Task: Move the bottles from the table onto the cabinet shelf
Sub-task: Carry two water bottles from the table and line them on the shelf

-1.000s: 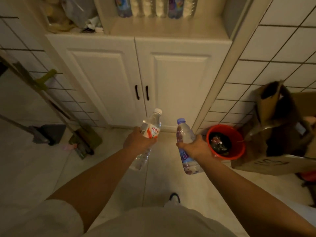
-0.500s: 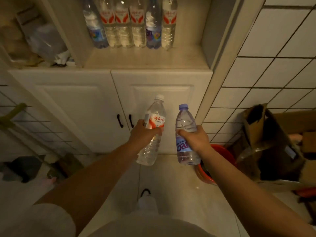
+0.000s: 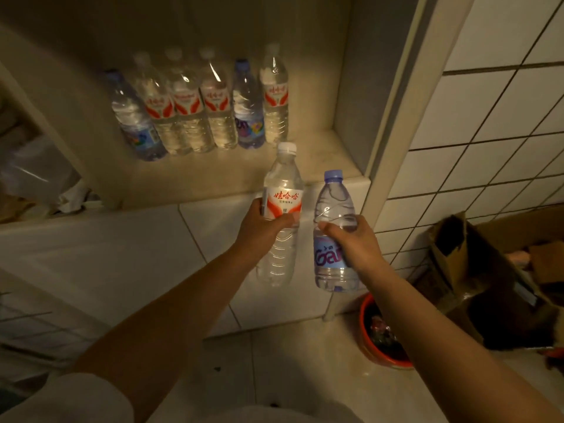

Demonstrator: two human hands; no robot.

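The left hand (image 3: 264, 225) is clamped round the middle of a red-labelled bottle (image 3: 282, 206), and the right hand (image 3: 351, 236) is clamped round a blue-capped bottle (image 3: 334, 230); both bottles are upright, side by side, just apart. Against a second ago they have risen from door height to the front edge of the cabinet shelf (image 3: 329, 166), the white cap now over the edge, the blue cap just below it; the carry is nearly over and the set-down comes next, I judge. Counted: two bottles in hand; six in the row (image 3: 198, 114) along the shelf's back edge, four red-labelled and two blue-toned; bare shelf lies before them towards the front right corner.
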